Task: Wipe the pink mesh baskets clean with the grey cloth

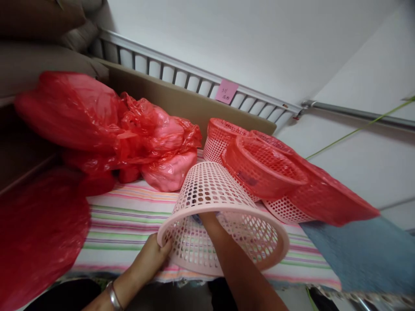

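A pale pink perforated plastic basket (210, 190) lies on its side on the striped cloth, its open mouth toward me. My left hand (149, 259) grips the basket's rim at the lower left, thumb on the edge. My right arm reaches into the basket's mouth; my right hand (207, 217) is deep inside, and its fingers are hidden by the perforated wall. A metal bangle (114, 296) sits on my left wrist.
Red plastic bags (106, 129) are piled at the left. Red and pink baskets (259, 168), partly wrapped in red plastic, lie behind on the right. The striped cloth (129, 220) covers the surface; a blue cloth (359, 255) lies right. Cardboard (175, 99) and a railing stand behind.
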Motion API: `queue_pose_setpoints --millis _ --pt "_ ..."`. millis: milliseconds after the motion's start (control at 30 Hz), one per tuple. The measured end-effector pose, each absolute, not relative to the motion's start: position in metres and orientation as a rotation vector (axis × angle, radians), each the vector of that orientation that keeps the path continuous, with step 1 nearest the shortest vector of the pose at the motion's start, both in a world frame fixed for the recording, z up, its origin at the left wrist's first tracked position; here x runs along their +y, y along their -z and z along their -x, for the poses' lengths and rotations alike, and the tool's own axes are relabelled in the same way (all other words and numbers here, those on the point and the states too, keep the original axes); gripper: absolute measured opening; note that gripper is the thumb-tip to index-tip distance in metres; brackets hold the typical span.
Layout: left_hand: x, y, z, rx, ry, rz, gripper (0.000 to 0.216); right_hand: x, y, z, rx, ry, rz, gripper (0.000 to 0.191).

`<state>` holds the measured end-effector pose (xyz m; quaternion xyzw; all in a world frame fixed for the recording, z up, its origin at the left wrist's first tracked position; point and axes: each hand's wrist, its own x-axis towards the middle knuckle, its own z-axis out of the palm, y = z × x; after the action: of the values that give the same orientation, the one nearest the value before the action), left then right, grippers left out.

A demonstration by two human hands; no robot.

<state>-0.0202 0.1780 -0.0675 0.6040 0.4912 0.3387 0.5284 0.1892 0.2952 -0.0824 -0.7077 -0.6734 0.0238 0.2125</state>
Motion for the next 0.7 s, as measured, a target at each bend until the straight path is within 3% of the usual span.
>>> queue_pose_setpoints --millis 233,400,700 --pt "0.177 0.073 0.020 1.204 -0.866 -1.465 0.030 0.187 0.079 -0.162 -1.955 0.027 2.170 0.042" --pt "0.178 0.072 0.021 1.137 -0.883 -1.520 0.031 0.124 0.081 -0.150 -2.024 -0.087 2.213 0.044" --pt "0.175 0.053 0.030 1.167 -0.823 -1.697 0.026 0.189 0.070 -0.164 -1.996 -0.028 2.154 0.048"
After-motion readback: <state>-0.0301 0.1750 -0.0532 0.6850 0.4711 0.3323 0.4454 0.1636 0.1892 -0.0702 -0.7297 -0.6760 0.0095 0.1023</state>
